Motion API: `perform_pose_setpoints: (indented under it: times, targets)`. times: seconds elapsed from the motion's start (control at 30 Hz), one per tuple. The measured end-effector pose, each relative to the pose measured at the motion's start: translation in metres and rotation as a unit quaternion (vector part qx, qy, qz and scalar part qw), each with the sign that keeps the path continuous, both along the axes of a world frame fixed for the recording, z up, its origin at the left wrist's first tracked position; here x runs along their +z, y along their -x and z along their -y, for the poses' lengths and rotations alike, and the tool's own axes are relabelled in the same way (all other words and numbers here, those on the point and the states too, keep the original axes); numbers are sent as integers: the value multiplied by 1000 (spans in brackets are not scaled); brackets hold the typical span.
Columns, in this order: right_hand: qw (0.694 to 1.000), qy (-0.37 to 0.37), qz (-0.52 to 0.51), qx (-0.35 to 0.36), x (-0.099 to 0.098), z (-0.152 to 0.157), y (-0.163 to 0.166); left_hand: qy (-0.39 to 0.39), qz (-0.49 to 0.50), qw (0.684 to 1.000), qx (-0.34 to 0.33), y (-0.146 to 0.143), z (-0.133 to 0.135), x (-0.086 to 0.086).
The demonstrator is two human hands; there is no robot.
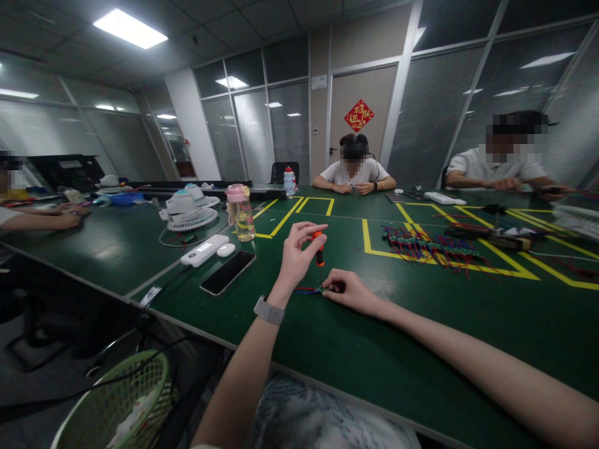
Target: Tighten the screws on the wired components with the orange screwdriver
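Note:
My left hand (302,252), with a watch on its wrist, grips the orange and black handle of a screwdriver (320,257) between thumb and fingers. The screwdriver stands nearly upright, its thin shaft reaching down to a small green circuit board (320,289) on the table. Pinched at the right end of that board are the fingers of my right hand (349,291), which rests on the tabletop and partly hides it. Red and blue wires (305,290) run out from the board's left side. Whether the tip sits in a screw is too small to tell.
On the green table (196,318) a phone (228,272), a white power bank (204,250), a pink-lidded bottle (241,212) and a white fan (191,209) lie leftward. Wired circuit boards (430,244) are piled at right. Co-workers sit around the table. A green basket (116,399) stands below.

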State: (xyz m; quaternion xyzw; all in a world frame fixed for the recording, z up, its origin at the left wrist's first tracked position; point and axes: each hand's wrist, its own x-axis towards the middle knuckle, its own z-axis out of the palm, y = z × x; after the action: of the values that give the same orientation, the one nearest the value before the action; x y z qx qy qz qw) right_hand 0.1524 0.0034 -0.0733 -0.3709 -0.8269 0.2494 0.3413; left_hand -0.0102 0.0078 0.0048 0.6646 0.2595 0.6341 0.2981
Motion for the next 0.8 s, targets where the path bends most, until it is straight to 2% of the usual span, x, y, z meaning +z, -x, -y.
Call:
perform_pose_setpoints:
  times: [0.13,0.17,0.2,0.37,0.43,0.57,0.6,0.73,0.8]
  targets:
    - [1000,-1,-2,-2,-1,-1,0,60,24,991,-117,-2,1,0]
    - [1000,1,-4,-2,-1,0,0,68,22,989,-128,-3,1,-1]
    - [1000,2,-5,-3,-1,0,0,68,15,990,-121,-4,2,-1]
    - [1000,6,-4,-3,-1,0,0,6,-19,1000,7,-4,3,0]
    - [1000,8,-4,-3,-1,0,0,6,-13,1000,-6,-3,3,0]
    - [1000,7,-6,-5,-2,0,0,52,4,991,-120,-5,4,0]
    - [1000,6,-6,-5,-1,0,0,52,2,992,-115,-5,4,0]
    - [1000,5,-2,-5,1,1,1,16,-21,999,-25,-4,4,0]
    - [1000,6,-2,-5,2,2,1,19,-13,999,-36,-3,2,-1]
